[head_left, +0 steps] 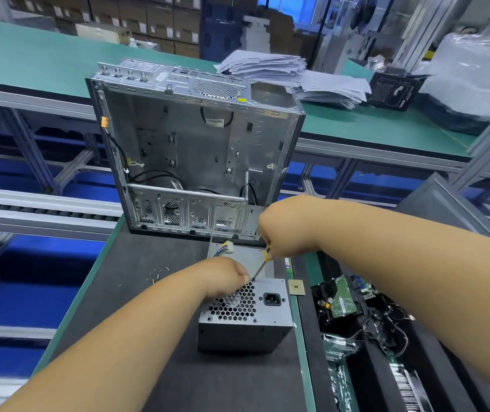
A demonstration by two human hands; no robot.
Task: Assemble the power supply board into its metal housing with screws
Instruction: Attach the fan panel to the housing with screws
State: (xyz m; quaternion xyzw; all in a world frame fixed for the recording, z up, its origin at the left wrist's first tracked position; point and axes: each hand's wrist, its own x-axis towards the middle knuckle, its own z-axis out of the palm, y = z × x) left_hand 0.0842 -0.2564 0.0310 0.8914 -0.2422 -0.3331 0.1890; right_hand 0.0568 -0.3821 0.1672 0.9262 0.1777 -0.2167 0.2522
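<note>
An open, empty computer case is stood upright at the far end of the dark mat, and the grey power supply housing is set just in front of it, beneath both hands. The housing's top rear edge is gripped by the curled left hand. A yellow-handled screwdriver is held in the closed right hand, its tip set at the housing's top edge beside the left fingers, with loose screws lying left.

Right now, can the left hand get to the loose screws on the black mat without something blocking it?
Probably yes. The loose screws lie on open mat just left of the left hand, nothing between them. But that hand rests on the power supply housing by the screwdriver tip, so it must let go first.
</note>
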